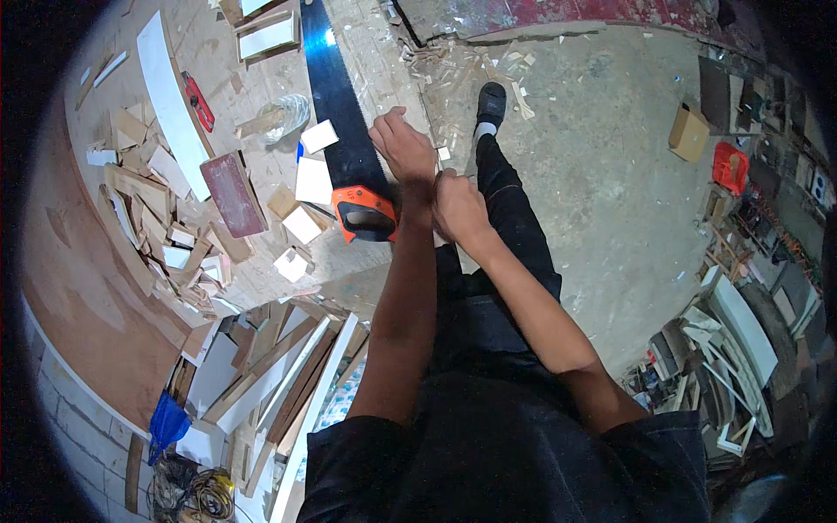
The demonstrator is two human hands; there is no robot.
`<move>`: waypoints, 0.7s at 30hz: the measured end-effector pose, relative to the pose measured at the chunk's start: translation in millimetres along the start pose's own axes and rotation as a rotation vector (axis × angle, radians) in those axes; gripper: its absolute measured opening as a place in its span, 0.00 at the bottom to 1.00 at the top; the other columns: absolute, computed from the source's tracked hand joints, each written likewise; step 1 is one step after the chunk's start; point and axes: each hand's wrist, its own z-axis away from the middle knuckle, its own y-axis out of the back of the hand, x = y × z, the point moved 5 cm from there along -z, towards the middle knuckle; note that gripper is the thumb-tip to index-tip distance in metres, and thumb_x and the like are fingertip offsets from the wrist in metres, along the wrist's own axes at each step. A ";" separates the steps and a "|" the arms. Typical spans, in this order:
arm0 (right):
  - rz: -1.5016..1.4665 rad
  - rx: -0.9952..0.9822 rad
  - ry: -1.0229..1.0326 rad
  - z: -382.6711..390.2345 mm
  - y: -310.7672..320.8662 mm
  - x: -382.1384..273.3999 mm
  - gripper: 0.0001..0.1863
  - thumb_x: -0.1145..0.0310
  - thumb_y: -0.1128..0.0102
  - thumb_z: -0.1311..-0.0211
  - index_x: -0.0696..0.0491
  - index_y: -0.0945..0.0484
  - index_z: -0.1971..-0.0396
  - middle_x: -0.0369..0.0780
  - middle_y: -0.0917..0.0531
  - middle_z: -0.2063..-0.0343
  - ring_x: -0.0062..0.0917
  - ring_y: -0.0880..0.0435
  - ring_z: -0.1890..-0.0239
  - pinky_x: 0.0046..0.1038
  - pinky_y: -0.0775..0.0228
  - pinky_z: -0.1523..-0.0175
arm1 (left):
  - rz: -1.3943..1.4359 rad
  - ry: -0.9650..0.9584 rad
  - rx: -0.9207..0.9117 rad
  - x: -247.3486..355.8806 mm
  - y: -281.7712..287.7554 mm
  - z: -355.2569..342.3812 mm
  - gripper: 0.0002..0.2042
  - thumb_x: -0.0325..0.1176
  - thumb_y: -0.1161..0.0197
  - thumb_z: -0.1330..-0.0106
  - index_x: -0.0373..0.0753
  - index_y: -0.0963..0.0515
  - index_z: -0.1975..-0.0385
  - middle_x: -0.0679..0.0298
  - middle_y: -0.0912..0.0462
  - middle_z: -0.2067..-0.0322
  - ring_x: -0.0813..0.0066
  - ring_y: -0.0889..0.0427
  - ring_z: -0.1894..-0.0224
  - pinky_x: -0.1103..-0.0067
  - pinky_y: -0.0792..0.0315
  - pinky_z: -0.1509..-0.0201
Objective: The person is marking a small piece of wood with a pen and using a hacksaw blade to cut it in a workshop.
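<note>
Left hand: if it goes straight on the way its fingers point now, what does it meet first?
Probably the loose wood scraps at the workbench's far edge; the left hand points up-frame beside the saw blade. Depth is unclear.

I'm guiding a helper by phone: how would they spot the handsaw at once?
Look at the plywood bench littered with offcuts. Along its right edge, just left of the left hand, lies the handsaw. It is the only long dark blade there, ending in an orange and black handle.

left hand [403, 144] hangs beside handsaw [349, 131], at its 3 o'clock | right hand [458, 207] grips left wrist | wood offcuts [166, 227] litter workbench [96, 296], saw's 9 o'clock
</note>
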 end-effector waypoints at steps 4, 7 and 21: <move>-0.050 -0.013 -0.016 -1.2 -1.2 2.4 0.12 0.71 0.44 0.41 0.66 0.25 0.65 0.62 0.17 0.71 0.58 0.16 0.62 0.50 0.21 0.57 | -0.003 0.015 -0.004 0.1 0.0 0.6 0.12 0.18 0.51 0.39 0.34 0.26 0.57 0.51 0.27 0.59 0.48 0.31 0.53 0.60 0.36 0.46; -0.063 -0.028 -0.002 -2.4 -0.2 4.3 0.12 0.71 0.44 0.40 0.67 0.25 0.66 0.62 0.18 0.72 0.58 0.15 0.63 0.50 0.21 0.57 | -0.001 0.025 0.001 -1.6 0.7 1.9 0.12 0.18 0.50 0.39 0.34 0.26 0.57 0.51 0.28 0.59 0.48 0.31 0.53 0.60 0.36 0.46; 0.104 -0.005 0.156 1.5 6.5 -3.5 0.11 0.70 0.38 0.43 0.63 0.22 0.66 0.57 0.15 0.68 0.51 0.13 0.62 0.44 0.19 0.56 | -0.075 -0.006 -0.050 3.5 0.3 -2.4 0.11 0.22 0.49 0.37 0.37 0.25 0.57 0.53 0.26 0.59 0.51 0.29 0.53 0.61 0.36 0.45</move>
